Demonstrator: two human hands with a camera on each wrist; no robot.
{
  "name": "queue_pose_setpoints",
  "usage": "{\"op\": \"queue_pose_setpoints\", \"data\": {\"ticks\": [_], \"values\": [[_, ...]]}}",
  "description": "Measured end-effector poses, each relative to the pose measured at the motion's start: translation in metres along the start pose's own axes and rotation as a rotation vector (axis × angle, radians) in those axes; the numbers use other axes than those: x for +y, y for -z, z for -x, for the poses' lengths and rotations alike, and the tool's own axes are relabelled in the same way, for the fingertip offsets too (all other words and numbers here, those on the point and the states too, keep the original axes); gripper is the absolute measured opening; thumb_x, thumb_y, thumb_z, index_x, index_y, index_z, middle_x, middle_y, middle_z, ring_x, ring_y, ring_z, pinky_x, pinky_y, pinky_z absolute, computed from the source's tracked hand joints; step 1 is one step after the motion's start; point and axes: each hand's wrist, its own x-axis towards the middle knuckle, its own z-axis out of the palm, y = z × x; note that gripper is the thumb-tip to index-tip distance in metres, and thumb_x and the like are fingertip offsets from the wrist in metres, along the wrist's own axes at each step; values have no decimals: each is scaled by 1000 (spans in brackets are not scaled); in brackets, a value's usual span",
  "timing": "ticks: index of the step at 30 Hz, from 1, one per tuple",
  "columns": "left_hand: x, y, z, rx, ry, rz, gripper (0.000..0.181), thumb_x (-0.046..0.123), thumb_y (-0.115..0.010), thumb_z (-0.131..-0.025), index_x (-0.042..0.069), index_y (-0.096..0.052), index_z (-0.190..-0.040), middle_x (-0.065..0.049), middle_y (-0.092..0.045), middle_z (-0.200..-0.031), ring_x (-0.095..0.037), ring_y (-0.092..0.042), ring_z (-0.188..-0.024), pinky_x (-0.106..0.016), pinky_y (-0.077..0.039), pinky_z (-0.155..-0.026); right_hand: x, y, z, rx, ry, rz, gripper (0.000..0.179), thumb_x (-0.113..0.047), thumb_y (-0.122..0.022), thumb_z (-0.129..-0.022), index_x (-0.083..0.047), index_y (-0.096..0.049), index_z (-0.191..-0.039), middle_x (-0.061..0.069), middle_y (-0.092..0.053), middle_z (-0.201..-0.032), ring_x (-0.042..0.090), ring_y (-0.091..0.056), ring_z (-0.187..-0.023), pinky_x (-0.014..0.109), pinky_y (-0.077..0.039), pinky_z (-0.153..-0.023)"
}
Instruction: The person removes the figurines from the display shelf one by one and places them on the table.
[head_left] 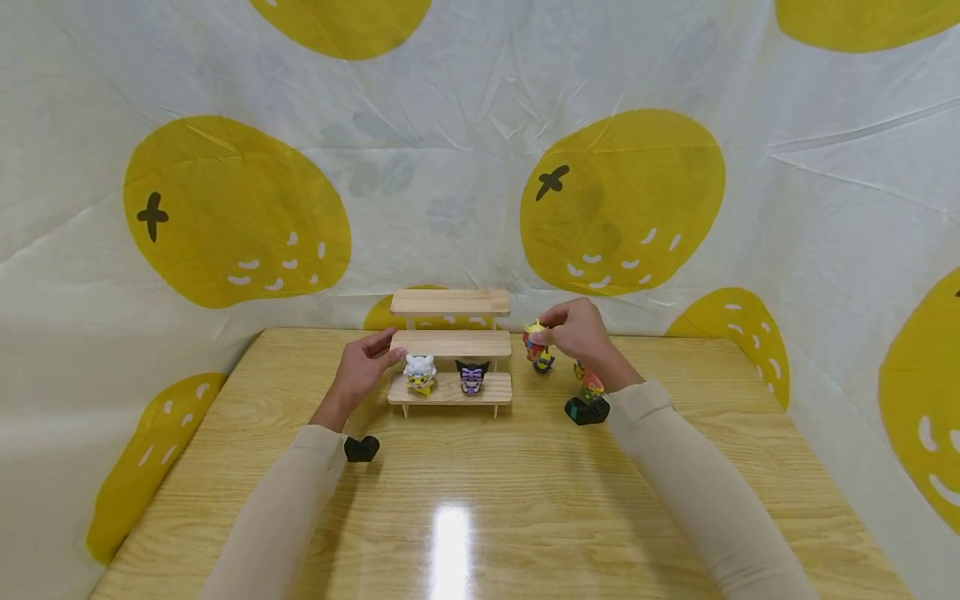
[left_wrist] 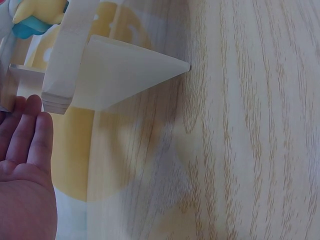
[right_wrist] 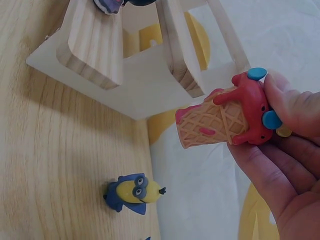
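My right hand [head_left: 581, 333] pinches a toy ice-cream-cone figurine [right_wrist: 225, 112] between thumb and fingers, just off the right end of a three-tier wooden display stand [head_left: 450, 342]. The figurine has a waffle cone, a red top and blue round pieces. With fingers straight, my left hand [head_left: 358, 367] is at the left end of the middle tier, fingertips right at the board's edge. A white-and-yellow figurine [head_left: 420, 373] and a black-and-purple figurine [head_left: 472, 377] stand on the bottom tier. Below the held figurine, a yellow-and-blue Minion figurine [right_wrist: 134, 192] stands on the table.
A red-and-green figurine [head_left: 592, 383] shows beside my right wrist, partly covered by it, with a small yellow piece behind. Black devices [head_left: 362, 448] sit under both wrists. A patterned curtain [head_left: 435, 208] hangs behind the wood-grain table [head_left: 525, 500].
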Motion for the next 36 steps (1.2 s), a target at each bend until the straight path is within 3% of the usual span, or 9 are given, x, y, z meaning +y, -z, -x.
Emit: {"op": "queue_pose_setpoints", "data": {"ticks": [16, 36], "values": [[1, 0, 0, 5, 20, 7, 58, 18, -72, -100, 6, -52, -154, -21, -53, -155, -34, -54, -144, -30, -55, -108, 13, 0, 4, 10, -4, 39, 31, -17, -81, -92, 3, -78, -116, 23, -76, -116, 36, -69, -106, 45, -61, -88], [-1, 0, -2, 5, 6, -8, 61, 17, -71, -101, 0, -48, -155, -24, -52, -156, -37, -54, -143, -30, -55, -108, 32, -9, 9, 55, -40, 7, 29, -14, -83, -89, 4, -78, -112, 22, -76, -115, 33, -68, -106, 37, -59, -84]]}}
